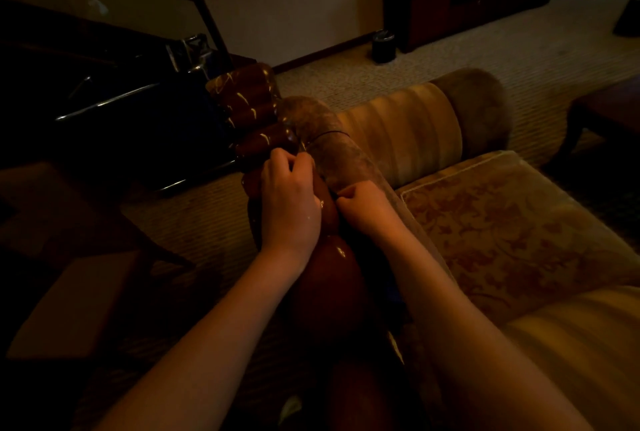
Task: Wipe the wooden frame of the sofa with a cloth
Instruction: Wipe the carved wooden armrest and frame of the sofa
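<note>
Dim room, low contrast. Two bare forearms came up from the bottom edge to frame centre. Left hand (289, 202) lay over the glossy reddish-brown carved wooden frame (329, 278) of the sofa arm, fingers curled down at the seam where wood met upholstery; couldn't tell if they pinched anything. Right hand (363, 207) was just beside it, knuckles bent into a loose fist against the fuzzy brown padded arm roll (343, 160); grip contents not visible. No cloth identifiable. Floral beige seat cushion (502, 222) sat at right. Striped tan bolster (408, 129) lay beyond the hands. Small dark cylindrical bin (383, 46) stood on the carpet by the wall, upper centre-right.
</note>
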The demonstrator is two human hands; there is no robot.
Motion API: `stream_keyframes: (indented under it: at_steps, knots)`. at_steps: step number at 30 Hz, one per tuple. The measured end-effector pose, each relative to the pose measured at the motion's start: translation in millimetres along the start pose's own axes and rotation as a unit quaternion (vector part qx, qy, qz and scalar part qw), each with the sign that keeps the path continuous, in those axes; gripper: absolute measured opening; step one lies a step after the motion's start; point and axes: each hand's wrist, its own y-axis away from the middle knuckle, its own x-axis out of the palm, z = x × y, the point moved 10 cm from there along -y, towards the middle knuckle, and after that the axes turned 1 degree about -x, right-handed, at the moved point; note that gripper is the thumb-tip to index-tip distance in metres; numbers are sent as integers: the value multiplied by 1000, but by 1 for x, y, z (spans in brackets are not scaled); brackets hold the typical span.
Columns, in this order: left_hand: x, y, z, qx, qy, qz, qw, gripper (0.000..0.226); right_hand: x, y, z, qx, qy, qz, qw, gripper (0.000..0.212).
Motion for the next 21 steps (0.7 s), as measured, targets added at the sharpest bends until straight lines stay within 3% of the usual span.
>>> stream_keyframes:
  at_steps: [6,10,12,15,16,18,19,21]
  knots:
    - [0,0,5,8,56,-10,998,29,-4,67,-21,45,21,-1,999,23]
    - [-8,-2,18,-30,168,-28,985,29,-17,102,-18,62,57,-32,996,22]
    - [-17,-1,30,-69,236,-38,968,29,-20,119,-14,59,19,-69,996,24]
    - [-32,11,51,-127,345,-40,929,25,-15,141,12,-4,-158,-131,979,21]
    - [-33,19,54,-121,385,-8,915,25,-12,146,23,-33,-221,-149,963,24]
    - [-28,42,45,-72,467,126,872,20,-5,150,46,-77,-308,-172,933,25]
    - [-26,59,39,-54,514,206,831,12,0,150,55,-87,-331,-176,923,23]
    - [-28,81,39,-52,574,298,761,28,10,144,68,-80,-364,-175,911,21]
